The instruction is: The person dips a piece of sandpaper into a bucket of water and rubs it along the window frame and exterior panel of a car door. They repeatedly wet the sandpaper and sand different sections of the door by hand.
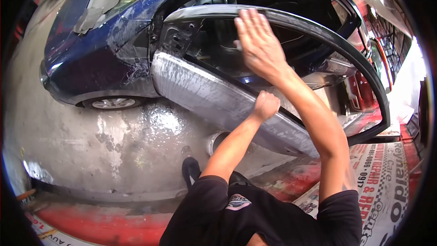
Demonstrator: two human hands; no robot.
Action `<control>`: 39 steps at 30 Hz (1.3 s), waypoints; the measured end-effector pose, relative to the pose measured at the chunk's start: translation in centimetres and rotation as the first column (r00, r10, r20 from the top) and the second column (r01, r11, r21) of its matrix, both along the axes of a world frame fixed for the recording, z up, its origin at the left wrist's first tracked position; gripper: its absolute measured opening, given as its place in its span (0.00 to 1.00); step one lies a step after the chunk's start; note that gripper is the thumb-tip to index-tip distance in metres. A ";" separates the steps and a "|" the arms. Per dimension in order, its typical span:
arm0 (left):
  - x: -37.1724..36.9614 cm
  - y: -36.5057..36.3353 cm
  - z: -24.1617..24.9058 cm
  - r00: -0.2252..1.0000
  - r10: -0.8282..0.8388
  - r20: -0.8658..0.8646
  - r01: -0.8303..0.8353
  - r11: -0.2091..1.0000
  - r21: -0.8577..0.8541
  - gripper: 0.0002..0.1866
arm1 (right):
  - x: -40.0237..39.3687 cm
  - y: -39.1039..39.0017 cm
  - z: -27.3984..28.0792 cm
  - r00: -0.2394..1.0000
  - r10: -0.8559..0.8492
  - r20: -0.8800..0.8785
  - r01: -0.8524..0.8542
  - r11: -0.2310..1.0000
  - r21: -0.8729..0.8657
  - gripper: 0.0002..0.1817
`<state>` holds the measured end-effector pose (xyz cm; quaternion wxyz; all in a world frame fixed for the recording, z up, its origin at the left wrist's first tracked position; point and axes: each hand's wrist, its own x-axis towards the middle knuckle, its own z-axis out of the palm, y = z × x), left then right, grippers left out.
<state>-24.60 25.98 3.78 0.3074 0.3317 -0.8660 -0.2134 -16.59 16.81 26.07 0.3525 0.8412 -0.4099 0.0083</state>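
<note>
So the big thing here is the car door (pixel 205 89), swung out from the blue car (pixel 86 68) and stretched right across in front of the person. Its outer panel is dull grey with whitish streaks all over, plus some scribbled marks toward the lower right that I can't read.

Left hand (pixel 267 105) is the nearer one to that panel: fingers curled closed over the bottom edge of the window opening, tips hidden. Right hand (pixel 261 52) reaches farther out to the window frame (pixel 205 12), fingers straight and pretty much together, laid flat over the top rail with the thumb sticking out to the side. (Can't tell if there's anything thin under that palm, it's covered.)

The layout that matters: the panel's long axis slants from the fender end at upper left down to lower right, while the frame arches over it and curves down on the right. The rail runs roughly crosswise under the right fingers, which point away from the body, so the length of it stretches off to both sides of that hand. The left hand sits on the near side of the window gap, the right over on the far side.

Front wheel (pixel 113 104) is off to the left, on a wet-looking floor (pixel 68 155), and a printed banner (pixel 396 200) lies at lower right.
</note>
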 end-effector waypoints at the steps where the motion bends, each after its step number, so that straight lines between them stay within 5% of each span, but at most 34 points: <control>1: 0.2 0.0 0.1 1.000 -0.007 -0.004 0.007 1.000 -0.012 0.16 | 0.6 -0.6 -0.6 1.000 0.019 -0.021 -0.019 1.000 0.003 0.31; 3: 0.3 0.4 0.2 0.999 -0.039 0.037 0.039 0.999 0.013 0.16 | -1.3 0.3 1.5 0.997 0.014 -0.080 -0.012 1.000 0.024 0.31; 7: 0.0 -0.4 -0.3 0.986 0.044 -0.158 -0.048 0.999 -0.020 0.20 | -5.0 4.1 3.9 0.993 -0.102 -0.060 0.101 0.995 -0.023 0.31; 9: 0.6 -0.1 0.8 0.999 -0.022 0.049 0.020 0.999 0.044 0.14 | -2.6 2.8 2.1 0.993 -0.099 0.062 0.098 0.995 0.020 0.32; 13: 0.3 -0.2 0.5 0.998 -0.028 0.052 0.027 1.000 0.013 0.14 | 1.7 -0.9 -0.9 1.000 0.009 -0.030 -0.008 0.999 0.037 0.32; 17: 0.7 0.0 0.6 1.000 -0.019 0.013 0.019 1.000 0.008 0.14 | -3.4 2.4 3.3 0.996 -0.081 -0.022 0.082 0.996 0.032 0.31; 23: -1.0 -0.3 -1.1 0.999 -0.050 0.004 0.050 0.998 0.038 0.14 | 3.1 -2.2 -2.7 0.996 0.074 0.041 -0.076 0.996 0.053 0.31; 25: -0.9 -0.5 -1.5 0.970 0.016 -0.242 -0.034 0.997 -0.071 0.14 | 3.8 -2.4 -2.8 0.998 0.044 -0.045 -0.043 0.999 0.026 0.30; 26: -1.1 -0.3 -1.4 0.998 -0.053 -0.027 0.054 0.998 0.028 0.14 | 2.7 -1.5 -1.6 0.999 0.015 -0.048 -0.013 0.999 0.042 0.30; 31: 0.0 -0.7 -0.1 0.998 -0.058 0.017 0.057 0.995 0.083 0.15 | 0.0 0.9 0.2 0.998 -0.049 -0.045 0.049 0.999 -0.011 0.31; 33: -1.1 -0.3 -1.4 0.996 -0.030 -0.085 0.036 0.997 0.066 0.15 | 2.4 -1.1 -1.8 0.997 0.015 0.078 -0.020 0.998 0.064 0.33; 34: -4.8 -0.6 -5.3 0.955 0.043 -0.294 -0.064 0.996 -0.062 0.15 | 4.1 -2.2 -2.8 0.998 0.027 0.055 -0.031 0.997 0.076 0.33; 39: -0.5 -0.5 -0.8 0.997 -0.051 -0.059 0.055 0.997 0.054 0.15 | 1.9 -0.5 -0.2 0.999 -0.025 -0.041 0.027 0.998 0.054 0.30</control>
